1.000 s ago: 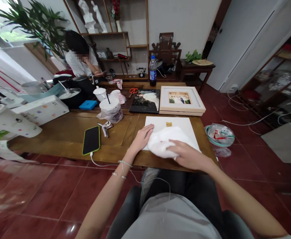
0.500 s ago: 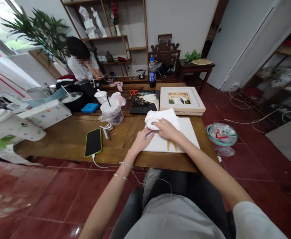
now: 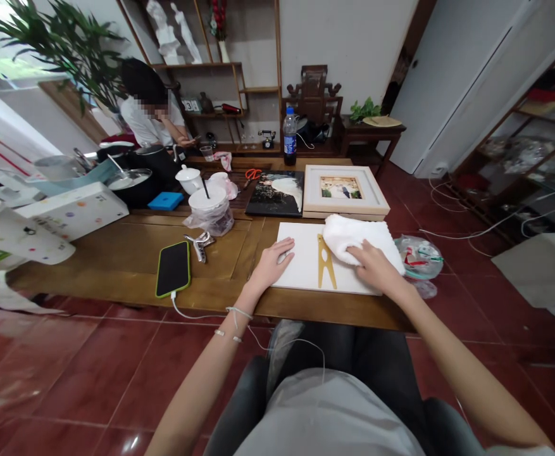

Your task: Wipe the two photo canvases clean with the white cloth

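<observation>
A white board (image 3: 300, 269) with a gold stand piece (image 3: 324, 269) lies flat near the front edge of the low wooden table (image 3: 130, 253). My left hand (image 3: 272, 263) rests flat on the board's left edge, fingers stretched out. My right hand (image 3: 374, 267) presses a white cloth (image 3: 353, 233) onto the board's far right part, fingers curled over the cloth.
A framed photo (image 3: 345, 189) and a dark picture (image 3: 280, 192) lie behind the board. A phone in a green case (image 3: 173, 268), a metal clip (image 3: 200, 242), a lidded cup in a bag (image 3: 209, 209) and a bottle (image 3: 289, 136) share the table. Another person (image 3: 151, 111) sits at the far left. A bin (image 3: 419, 258) stands on the floor at the right.
My right hand has swept the cloth from the board's near side to its far left, then across to the far right, uncovering the gold stand. The left hand has stayed put.
</observation>
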`<state>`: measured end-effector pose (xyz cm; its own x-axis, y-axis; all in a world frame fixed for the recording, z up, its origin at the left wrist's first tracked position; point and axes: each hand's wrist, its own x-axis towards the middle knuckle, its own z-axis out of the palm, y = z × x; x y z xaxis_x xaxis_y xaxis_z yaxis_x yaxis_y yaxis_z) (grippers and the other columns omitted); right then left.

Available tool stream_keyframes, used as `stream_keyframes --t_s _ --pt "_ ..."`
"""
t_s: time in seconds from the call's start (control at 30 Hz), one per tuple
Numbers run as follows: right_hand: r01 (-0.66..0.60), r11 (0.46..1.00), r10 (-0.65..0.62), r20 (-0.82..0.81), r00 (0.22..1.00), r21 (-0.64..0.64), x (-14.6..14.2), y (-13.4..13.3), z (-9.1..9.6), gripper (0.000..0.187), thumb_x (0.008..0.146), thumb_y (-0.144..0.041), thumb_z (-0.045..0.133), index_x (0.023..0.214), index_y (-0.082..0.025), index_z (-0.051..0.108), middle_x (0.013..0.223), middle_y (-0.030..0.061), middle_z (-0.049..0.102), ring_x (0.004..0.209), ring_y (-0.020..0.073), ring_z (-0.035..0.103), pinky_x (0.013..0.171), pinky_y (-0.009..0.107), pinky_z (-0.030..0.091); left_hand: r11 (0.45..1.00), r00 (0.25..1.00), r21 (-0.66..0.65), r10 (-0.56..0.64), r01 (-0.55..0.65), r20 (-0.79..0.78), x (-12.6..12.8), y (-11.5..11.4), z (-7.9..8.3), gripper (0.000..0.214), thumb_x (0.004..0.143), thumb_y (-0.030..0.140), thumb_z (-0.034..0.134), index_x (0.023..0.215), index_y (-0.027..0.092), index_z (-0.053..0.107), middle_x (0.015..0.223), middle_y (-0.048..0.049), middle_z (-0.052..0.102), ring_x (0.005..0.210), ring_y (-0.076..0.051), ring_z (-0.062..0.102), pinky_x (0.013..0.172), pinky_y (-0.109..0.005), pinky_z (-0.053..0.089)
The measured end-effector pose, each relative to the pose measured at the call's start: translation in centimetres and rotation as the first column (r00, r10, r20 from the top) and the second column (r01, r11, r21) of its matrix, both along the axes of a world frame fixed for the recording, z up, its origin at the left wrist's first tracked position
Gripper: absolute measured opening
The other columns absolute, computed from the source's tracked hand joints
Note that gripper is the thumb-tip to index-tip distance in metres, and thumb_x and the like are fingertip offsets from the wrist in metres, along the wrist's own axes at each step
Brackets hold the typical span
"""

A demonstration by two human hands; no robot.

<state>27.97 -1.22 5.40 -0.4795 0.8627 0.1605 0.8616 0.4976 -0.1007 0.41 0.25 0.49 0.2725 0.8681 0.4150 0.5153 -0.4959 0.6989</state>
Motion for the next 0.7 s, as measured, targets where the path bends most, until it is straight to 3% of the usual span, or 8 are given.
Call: stream_keyframes --t_s 0.1,0.2,0.3,0.4,0.5,0.57,0.7 --pt "-0.052 0.997 0.053 0.028 0.998 -0.061 -0.1 -4.3 1.1 0.056 0.06 0.004 0.04 0.106 -0.018 0.062 0.12 0.0122 0.059 0.119 0.0285 0.049 0.096 0.042 0.038 1.0 1.0 -0.001 0.007 -0.007 -0.009 0.1 0.0 0.1 0.03 0.086 0.026 0.051 0.112 0.017 0.064 0.122 -0.008 0.062 0.12 -0.021 0.052 0.107 -0.043 0.037" --pt "-0.101 0.983 0.106 0.025 0.994 -0.156 1.1 -8.1 2.0 0.058 0.06 0.004 0.039 0.105 -0.026 0.062 0.118 0.0073 0.061 0.111 0.0251 0.055 0.089 0.036 0.044 1.0 1.0 -0.001 0.0 0.0 -0.014 0.1 0.0 0.1 0.031 0.086 0.026 0.05 0.113 0.016 0.064 0.122 -0.009 0.061 0.121 -0.021 0.052 0.108 -0.042 0.036" --pt "-0.041 0.98 0.045 0.015 0.999 -0.195 2.9 -9.4 2.7 0.055 0.066 0.0 0.041 0.109 -0.03 0.059 0.108 0.0054 0.065 0.099 0.0235 0.062 0.076 0.031 0.05 1.0 1.0 -0.006 -0.004 0.004 -0.013 0.0 0.0 0.1 0.033 0.087 0.026 0.05 0.114 0.013 0.063 0.123 -0.0109 0.061 0.122 -0.021 0.051 0.109 -0.042 0.035" --pt "0.022 0.998 -0.021 0.015 1.0 -0.058 4.0 -7.6 3.2 0.05 0.067 0.002 0.039 0.101 -0.026 0.06 0.121 0.0067 0.06 0.112 0.0257 0.055 0.085 0.035 0.049 1.0 1.0 -0.012 -0.008 0.008 -0.007 0.0 -0.1 0.1 0.032 0.087 0.026 0.05 0.113 0.014 0.063 0.123 -0.01 0.061 0.122 -0.021 0.051 0.108 -0.043 0.036" --pt "-0.029 0.993 0.025 0.04 0.999 0.118 3.5 -4.3 2.8 0.048 0.064 0.008 0.037 0.093 -0.021 0.063 0.144 0.0049 0.039 0.133 0.0275 0.032 0.104 0.046 0.035 1.0 1.0 -0.006 -0.011 0.011 -0.007 -0.1 -0.1 0.1 0.031 0.087 0.026 0.05 0.113 0.017 0.063 0.123 -0.0083 0.061 0.122 -0.021 0.051 0.108 -0.043 0.036" --pt "-0.082 0.989 0.072 0.08 0.994 0.126 2.6 -2.2 1.8 0.051 0.061 0.009 0.038 0.095 -0.018 0.065 0.147 0.0054 0.033 0.137 0.0288 0.022 0.108 0.053 0.028 1.0 1.0 -0.005 -0.009 0.009 -0.012 -0.1 -0.1 0.1 0.031 0.087 0.026 0.05 0.113 0.017 0.063 0.123 -0.0082 0.061 0.122 -0.021 0.051 0.108 -0.043 0.036" --pt "-0.1 0.995 0.098 0.079 0.992 0.029 0.8 -0.1 -0.2 0.056 0.058 0.005 0.043 0.105 -0.016 0.066 0.147 0.0088 0.034 0.138 0.0332 0.018 0.106 0.062 0.022 1.0 1.0 -0.008 -0.006 0.005 -0.027 -0.1 -0.1 0.1 0.033 0.087 0.027 0.05 0.114 0.014 0.063 0.124 -0.01 0.06 0.122 -0.021 0.051 0.108 -0.041 0.036"
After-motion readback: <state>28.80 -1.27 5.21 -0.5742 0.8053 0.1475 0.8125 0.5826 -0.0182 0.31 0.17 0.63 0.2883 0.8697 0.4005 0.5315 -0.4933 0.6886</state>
